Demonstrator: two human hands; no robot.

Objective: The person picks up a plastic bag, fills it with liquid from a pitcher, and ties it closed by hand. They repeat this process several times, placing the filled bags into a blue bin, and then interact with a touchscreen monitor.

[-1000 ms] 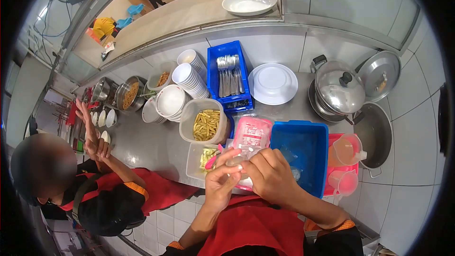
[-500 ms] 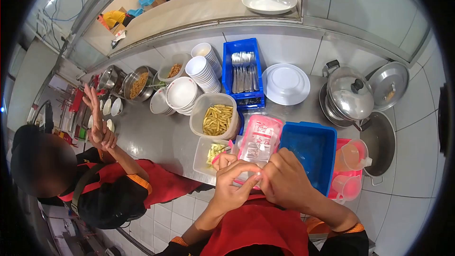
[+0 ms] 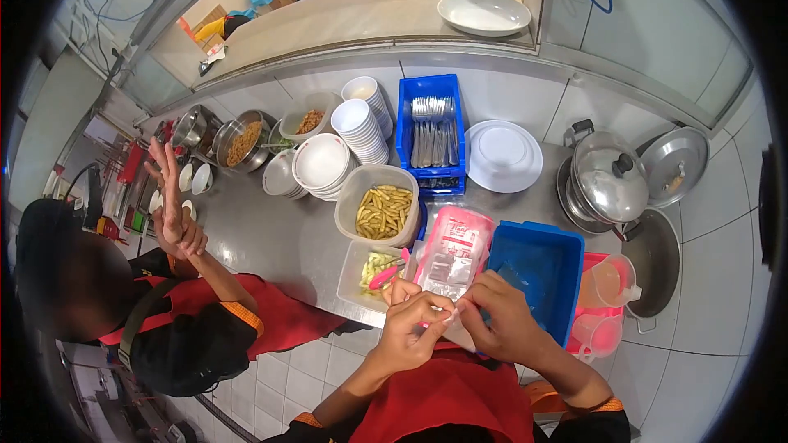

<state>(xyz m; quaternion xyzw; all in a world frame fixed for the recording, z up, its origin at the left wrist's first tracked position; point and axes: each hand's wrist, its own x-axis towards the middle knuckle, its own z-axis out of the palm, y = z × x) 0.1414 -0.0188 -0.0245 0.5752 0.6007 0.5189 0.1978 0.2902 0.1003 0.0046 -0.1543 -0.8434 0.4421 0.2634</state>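
My left hand (image 3: 414, 324) and my right hand (image 3: 497, 316) meet in front of my red apron, fingertips pinched together. Between them is a thin, see-through plastic bag (image 3: 461, 335), mostly hidden by the fingers. Just beyond lies a pink-and-clear pack of plastic bags (image 3: 456, 248). Left of my left hand stands a clear tub of pale cut vegetables (image 3: 351, 280), with a pink-handled utensil (image 3: 384, 277) resting in it. Behind that, a larger tub (image 3: 345, 213) holds yellowish-green finger-shaped pieces. A blue bin (image 3: 577, 279) stands beyond my right hand.
A co-worker (image 3: 197, 312) stands at left, hands raised together. Along the wall are stacked bowls (image 3: 322, 160), a blue cutlery basket (image 3: 410, 160), white plates (image 3: 505, 156) and a lidded pot (image 3: 607, 176). Plastic jugs (image 3: 597, 332) sit on a pink tray at right.
My fingertips have drawn slightly apart, and more of the thin clear plastic shows between them. The view has shifted a little. The co-worker's hands stay raised together.
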